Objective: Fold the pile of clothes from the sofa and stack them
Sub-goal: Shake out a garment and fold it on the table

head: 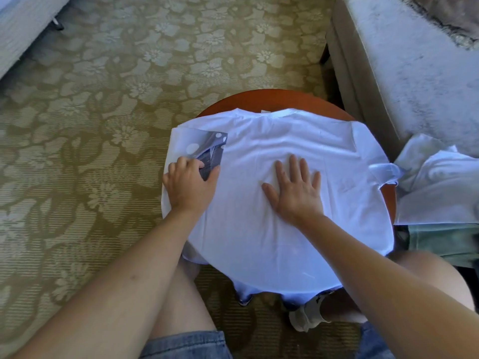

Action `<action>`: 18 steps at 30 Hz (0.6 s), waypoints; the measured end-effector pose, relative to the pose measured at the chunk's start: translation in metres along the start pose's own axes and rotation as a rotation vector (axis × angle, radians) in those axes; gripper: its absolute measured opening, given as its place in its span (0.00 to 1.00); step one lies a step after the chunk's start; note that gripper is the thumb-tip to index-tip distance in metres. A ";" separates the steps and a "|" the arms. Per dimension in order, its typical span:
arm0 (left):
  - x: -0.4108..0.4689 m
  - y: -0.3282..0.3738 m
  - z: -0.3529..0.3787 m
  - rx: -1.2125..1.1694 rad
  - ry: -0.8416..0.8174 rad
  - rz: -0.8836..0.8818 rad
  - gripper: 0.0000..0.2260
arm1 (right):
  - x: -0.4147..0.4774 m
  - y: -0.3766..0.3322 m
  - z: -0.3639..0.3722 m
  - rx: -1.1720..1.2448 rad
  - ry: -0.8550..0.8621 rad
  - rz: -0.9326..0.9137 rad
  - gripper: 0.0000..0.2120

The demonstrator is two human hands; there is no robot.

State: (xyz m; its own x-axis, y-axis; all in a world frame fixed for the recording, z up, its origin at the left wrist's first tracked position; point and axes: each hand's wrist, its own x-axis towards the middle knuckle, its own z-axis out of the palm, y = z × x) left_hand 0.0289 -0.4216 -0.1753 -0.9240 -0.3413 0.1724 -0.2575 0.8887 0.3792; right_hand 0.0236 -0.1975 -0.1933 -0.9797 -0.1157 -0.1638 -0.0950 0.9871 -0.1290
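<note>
Right hand (pixel 295 193), flat and open, pins the white T-shirt (pixel 272 242) mid-frame while left hand (pixel 189 183), gripping its sleeve (pixel 207 147), should fold inward squarely.

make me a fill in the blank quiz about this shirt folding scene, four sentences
The white t-shirt lies spread over a reddish-brown wooden table whose top is ____ in shape.
The right hand lies flat, palm ____, on the shirt's middle.
The left hand grips the shirt's turned-over edge, where a grey print with white ____ shows.
Beside the table, the crumpled clothes on the pale grey sofa are ____ like the shirt.
Missing words: round, down, dots, white.
</note>
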 end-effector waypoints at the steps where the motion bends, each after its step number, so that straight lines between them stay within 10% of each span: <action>1: 0.004 0.005 -0.003 0.023 -0.034 -0.030 0.12 | 0.000 0.000 0.000 -0.004 -0.001 0.001 0.34; 18: -0.016 0.005 -0.029 -0.146 -0.167 0.184 0.05 | -0.002 -0.001 -0.003 -0.001 -0.015 0.002 0.35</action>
State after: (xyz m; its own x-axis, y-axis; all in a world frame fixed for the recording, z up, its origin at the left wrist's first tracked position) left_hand 0.0506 -0.4203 -0.1494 -0.9883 -0.1129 0.1028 -0.0494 0.8735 0.4844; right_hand 0.0254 -0.1981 -0.1898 -0.9771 -0.1151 -0.1792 -0.0929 0.9874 -0.1279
